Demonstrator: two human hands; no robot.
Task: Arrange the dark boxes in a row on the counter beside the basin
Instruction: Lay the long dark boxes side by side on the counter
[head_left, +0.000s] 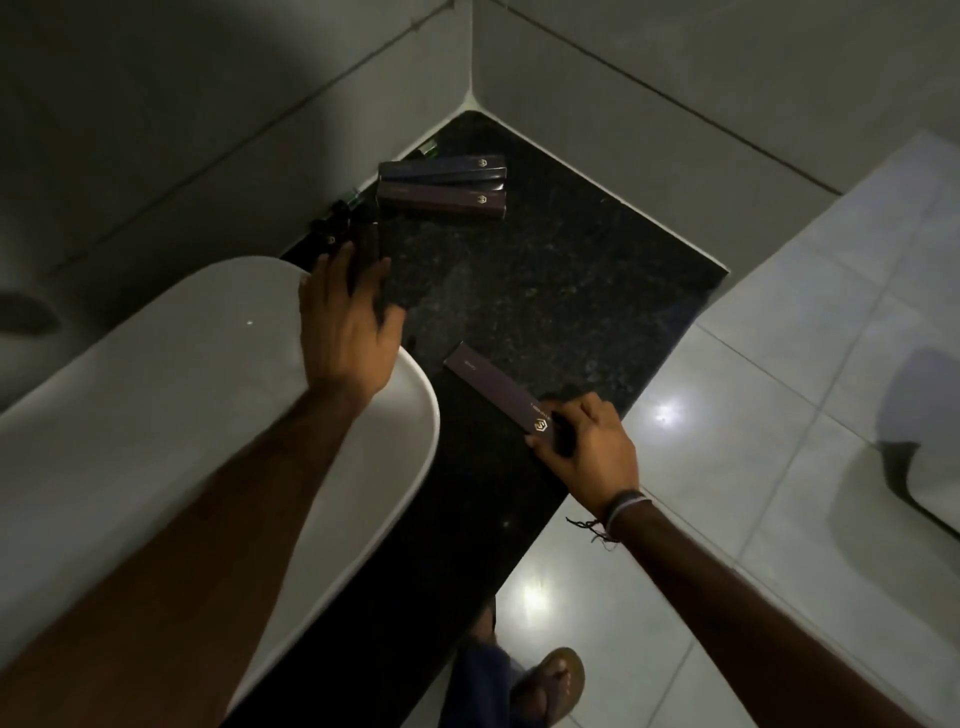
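Note:
Two dark boxes with gold logos lie side by side near the back corner of the black granite counter (550, 291): the farther box (441, 169) and the nearer box (441, 200). My right hand (589, 447) grips the logo end of a third dark box (491, 384), which lies slanted near the counter's front edge. My left hand (348, 317) reaches over the rim of the white basin (156, 374). Its fingers are around a blurred fourth dark box (366, 244) that stands roughly on end.
Small green-capped bottles (353, 198) and dark items (330, 231) stand along the grey wall behind the basin. Tiled walls meet at the corner (470, 78). Glossy floor tiles (753, 415) lie to the right, below the counter edge. My sandalled foot (550, 680) shows at the bottom.

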